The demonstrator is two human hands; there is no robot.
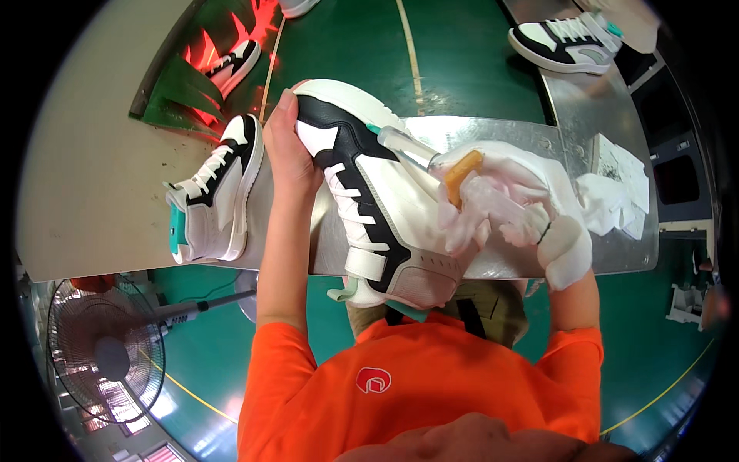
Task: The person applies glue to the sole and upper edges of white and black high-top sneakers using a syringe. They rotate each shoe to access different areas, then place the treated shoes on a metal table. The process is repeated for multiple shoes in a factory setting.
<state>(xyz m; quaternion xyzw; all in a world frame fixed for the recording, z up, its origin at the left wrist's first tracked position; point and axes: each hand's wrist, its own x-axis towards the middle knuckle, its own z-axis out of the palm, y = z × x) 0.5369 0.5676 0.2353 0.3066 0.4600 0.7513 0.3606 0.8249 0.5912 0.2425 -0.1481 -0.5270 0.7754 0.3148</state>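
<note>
Right, so my left hand point(291, 150) has the toe of the white-and-black high-top shoe point(400, 202), fingers wrapped round the sole and the thumb lying along its side. The shoe is tilted over the near edge of the worktop point(508, 266), toe away from me, heel close to my shirt point(439, 377), laces turned towards the left.

Over on the other side, my right hand point(489, 204) is beside the heel half, its fingers curled round a clear tube point(408, 148) with a green tip, and the tip sits against the shoe's upper or just above it; I can't tell which. Bunched in with it: an amber block point(464, 175) and a white cloth point(543, 171) that hides part of the grip.

Now, left along the near edge, a second high-top point(223, 196) stands, toe pointing away. Beyond it, a third shoe point(233, 71) glows red by the fringed curtain point(178, 88). Past the far edge runs the green belt point(354, 46), with another shoe point(558, 48) on the metal by its right edge. Crumpled cloth point(604, 202) and pale sheets point(633, 181) lie at the worktop's right edge.
</note>
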